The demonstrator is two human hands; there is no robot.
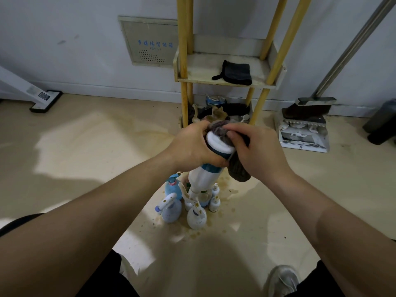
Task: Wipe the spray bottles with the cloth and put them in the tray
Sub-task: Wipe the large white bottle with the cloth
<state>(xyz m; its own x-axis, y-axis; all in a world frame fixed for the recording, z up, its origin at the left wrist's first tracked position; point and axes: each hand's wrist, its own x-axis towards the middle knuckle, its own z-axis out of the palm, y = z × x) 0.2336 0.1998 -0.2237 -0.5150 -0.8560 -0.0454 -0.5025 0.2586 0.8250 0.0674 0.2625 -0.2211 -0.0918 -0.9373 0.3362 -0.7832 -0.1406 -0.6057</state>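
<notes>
Beige floor (85, 146), brown-stained. Bottles (196, 217) stand clustered at centre, touching, with splashes around them. Yellow-legged rack (183, 61) stands by the wall. Its upper tray (199, 67) carries a folded dark cloth (234, 72), with clutter (216, 103) below. Dustpan (304, 138) sits right of the rack, dark bin (383, 123) far right, white base (46, 100) left.

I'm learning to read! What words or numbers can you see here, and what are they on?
"多媒体智能箱", blue, slightly blurred, on the wall panel.
Small line under it: too blurred to read.
Sticker on the white appliance: too small.
Mark on the dustpan: too small.
Held spray bottle: no readable text.
</notes>
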